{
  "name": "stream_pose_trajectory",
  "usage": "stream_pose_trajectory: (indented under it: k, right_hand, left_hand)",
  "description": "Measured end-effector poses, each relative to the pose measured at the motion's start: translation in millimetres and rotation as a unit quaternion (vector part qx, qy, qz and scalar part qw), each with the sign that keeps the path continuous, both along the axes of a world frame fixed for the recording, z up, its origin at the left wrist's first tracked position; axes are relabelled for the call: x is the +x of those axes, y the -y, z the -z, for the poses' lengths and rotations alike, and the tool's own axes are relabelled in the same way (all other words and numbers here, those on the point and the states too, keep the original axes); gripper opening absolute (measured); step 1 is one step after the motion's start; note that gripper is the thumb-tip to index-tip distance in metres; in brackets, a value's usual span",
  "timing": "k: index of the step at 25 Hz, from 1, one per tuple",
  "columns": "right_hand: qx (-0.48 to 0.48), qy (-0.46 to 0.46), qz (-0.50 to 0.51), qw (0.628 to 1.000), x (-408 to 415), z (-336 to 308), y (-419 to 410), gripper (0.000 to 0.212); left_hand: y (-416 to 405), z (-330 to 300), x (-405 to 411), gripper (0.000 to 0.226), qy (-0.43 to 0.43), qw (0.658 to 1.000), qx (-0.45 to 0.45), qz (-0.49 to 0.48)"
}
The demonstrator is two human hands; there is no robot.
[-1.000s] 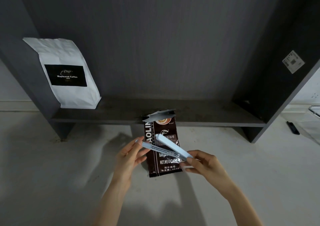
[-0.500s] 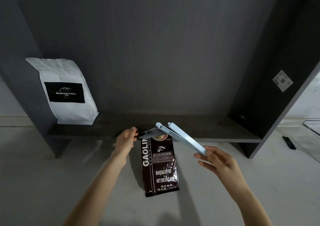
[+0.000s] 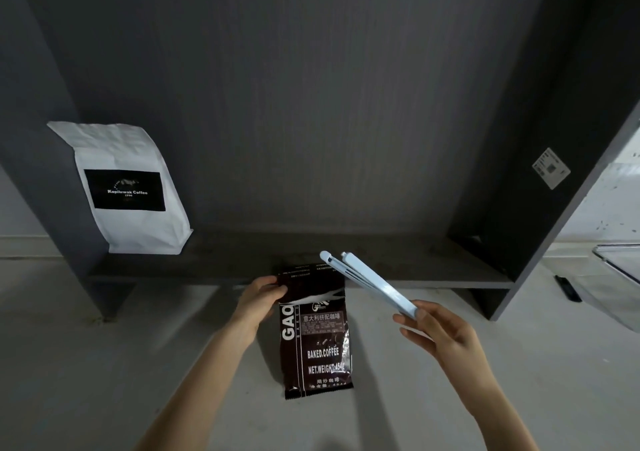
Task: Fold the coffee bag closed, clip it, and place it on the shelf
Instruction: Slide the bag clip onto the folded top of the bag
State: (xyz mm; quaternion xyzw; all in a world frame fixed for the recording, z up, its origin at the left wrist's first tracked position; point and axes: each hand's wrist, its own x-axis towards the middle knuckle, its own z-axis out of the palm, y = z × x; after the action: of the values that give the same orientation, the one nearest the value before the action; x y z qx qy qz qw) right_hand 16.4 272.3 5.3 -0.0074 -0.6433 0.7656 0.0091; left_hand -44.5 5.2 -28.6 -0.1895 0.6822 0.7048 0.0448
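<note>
Coffee bag (image 3: 317,343), dark brown, flat on the floor (image 3: 104,364), just in front of the shelf's (image 3: 415,270) front edge. Long side running from near the person up toward the shelf, top end at the far side, touching or almost touching that front edge (hard to tell which). Top flap (image 3: 311,277) bent over toward the front, so fold begun, maybe done, but not clipped yet.

Left hand (image 3: 258,298) closed on the flap's left corner, thumb and fingers pinching it down. Nearer hand to the bag by far. Right hand (image 3: 440,329) off to the right of the bag, not touching it, gripping the near end of a long pale blue clip (image 3: 367,282). Clip pointing up and to the left, far tip over the bag's top right corner, two arms a little apart at that tip, so open enough to slide on, by the look of it.

Main thing for the next move: fold running left to right across the bag, clip slanted to it. Likely need: turn the clip level with the fold, slide it on from the right side, squeeze shut. Good job for the left hand: press the flap flat, or risk of it springing back up.

White coffee bag (image 3: 128,187) upright at the shelf's left end, close by the side wall. Plenty of bare shelf to the right of it for the brown bag. Shelving last, after the clip
</note>
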Motion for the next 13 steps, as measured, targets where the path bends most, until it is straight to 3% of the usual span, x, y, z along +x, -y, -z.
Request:
stream_pose_trajectory:
  k: [6,10,13]
  right_hand:
    - [0.033,-0.032,0.058,0.997,0,7,-11,0.021]
    - [0.147,-0.051,0.024,0.988,1,10,-14,0.023]
    - [0.180,-0.055,0.003,0.982,3,13,-6,0.023]
  left_hand:
    - [-5,8,35,0.021,-0.064,0.995,0.016,0.073]
    - [-5,14,58,0.020,-0.095,0.993,0.015,0.068]
    - [-6,16,65,0.018,-0.110,0.992,0.024,0.065]
